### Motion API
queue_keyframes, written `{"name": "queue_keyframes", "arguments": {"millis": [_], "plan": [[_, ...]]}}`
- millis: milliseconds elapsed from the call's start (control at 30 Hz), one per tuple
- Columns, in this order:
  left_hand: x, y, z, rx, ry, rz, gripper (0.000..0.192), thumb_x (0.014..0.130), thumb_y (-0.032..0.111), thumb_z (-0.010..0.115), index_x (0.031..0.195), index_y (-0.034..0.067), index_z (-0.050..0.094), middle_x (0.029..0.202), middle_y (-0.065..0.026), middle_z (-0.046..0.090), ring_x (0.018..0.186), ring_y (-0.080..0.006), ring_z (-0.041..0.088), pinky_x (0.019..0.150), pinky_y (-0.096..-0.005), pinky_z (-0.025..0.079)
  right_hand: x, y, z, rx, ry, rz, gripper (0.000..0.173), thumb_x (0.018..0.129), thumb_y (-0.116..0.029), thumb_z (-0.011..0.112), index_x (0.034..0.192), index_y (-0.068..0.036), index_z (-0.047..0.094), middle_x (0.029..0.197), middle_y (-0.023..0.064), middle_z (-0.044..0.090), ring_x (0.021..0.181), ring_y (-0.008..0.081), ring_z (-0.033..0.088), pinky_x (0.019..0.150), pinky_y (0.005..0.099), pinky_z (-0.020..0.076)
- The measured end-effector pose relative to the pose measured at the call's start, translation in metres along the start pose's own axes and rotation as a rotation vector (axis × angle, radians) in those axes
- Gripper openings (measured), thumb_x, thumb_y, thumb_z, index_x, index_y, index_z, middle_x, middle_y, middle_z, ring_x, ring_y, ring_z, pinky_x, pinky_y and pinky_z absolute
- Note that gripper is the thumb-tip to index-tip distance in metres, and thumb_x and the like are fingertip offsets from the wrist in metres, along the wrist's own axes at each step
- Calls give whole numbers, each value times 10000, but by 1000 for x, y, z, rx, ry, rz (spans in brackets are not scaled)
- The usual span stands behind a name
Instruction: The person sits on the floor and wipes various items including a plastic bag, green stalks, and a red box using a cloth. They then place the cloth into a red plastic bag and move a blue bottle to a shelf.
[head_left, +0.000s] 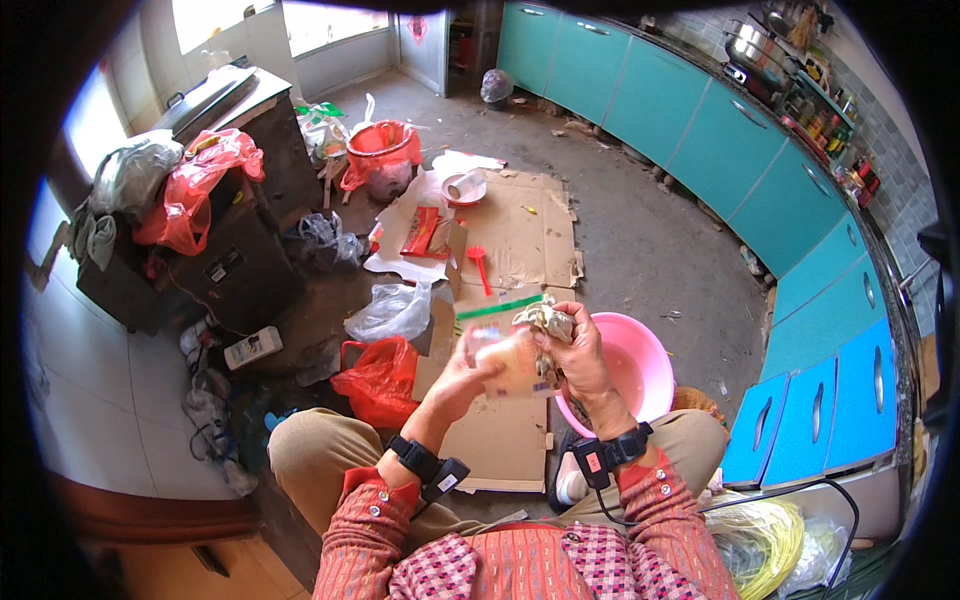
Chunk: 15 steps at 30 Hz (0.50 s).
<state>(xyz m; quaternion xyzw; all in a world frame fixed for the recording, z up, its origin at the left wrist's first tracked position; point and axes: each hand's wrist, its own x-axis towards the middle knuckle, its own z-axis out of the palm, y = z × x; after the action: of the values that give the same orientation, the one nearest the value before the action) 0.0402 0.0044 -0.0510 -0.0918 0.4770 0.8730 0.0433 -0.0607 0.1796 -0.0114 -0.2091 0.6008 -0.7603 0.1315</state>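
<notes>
My left hand (466, 379) grips a see-through plastic zip bag (516, 379) with a green strip along its top edge. The bag is slightly blurred and bears printing. In my right hand (581, 352) is a crumpled greyish-white cloth (546, 321), pressed against the right side of the bag. Below my right forearm stands a pink plastic basin (651, 360), partly hidden by that arm. Flattened cardboard (499, 442) lies on the floor under both hands. Just beyond the bag a red plastic slotted spoon (478, 266) rests on the cardboard.
Beyond the spoon are a red food packet (422, 232) and a bowl (452, 196) holding a cup. A red plastic bag (379, 379) and a clear one (390, 311) lie left. Farther off stands a red-lined bin (382, 150). Teal cabinets (660, 105) curve along the right.
</notes>
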Motion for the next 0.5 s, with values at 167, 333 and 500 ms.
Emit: {"name": "queue_keyframes", "arguments": {"millis": [167, 333, 500], "plan": [[0, -3, 10, 138, 165, 16, 757, 914, 255, 629, 1513, 159, 175, 1454, -149, 369, 1299, -219, 398, 1067, -381, 301, -3, -8, 27, -377, 241, -234, 384, 800, 56, 708, 1099, -55, 494, 989, 18, 603, 900, 87, 580, 783, 238, 503], [0, -14, 12, 53, -117, 195, 699, 963, 316, 567, 1499, 82, 183, 1406, -82, 383, 1289, -182, 375, 1075, -306, 294, -23, 2, 62, -334, 24, -75, 388, 813, -36, 730, 1114, -48, 485, 997, 20, 602, 887, 78, 563, 786, 246, 498], [-4, -13, 5, -40, -207, 159, 629, 971, 305, 547, 1471, 88, 233, 1326, -48, 463, 1208, -168, 470, 993, -315, 403, -1, 9, 55, 190, -1, 60, 290, 918, -16, 598, 1163, -58, 449, 1026, 47, 628, 908, 120, 617, 779, 273, 531]]}}
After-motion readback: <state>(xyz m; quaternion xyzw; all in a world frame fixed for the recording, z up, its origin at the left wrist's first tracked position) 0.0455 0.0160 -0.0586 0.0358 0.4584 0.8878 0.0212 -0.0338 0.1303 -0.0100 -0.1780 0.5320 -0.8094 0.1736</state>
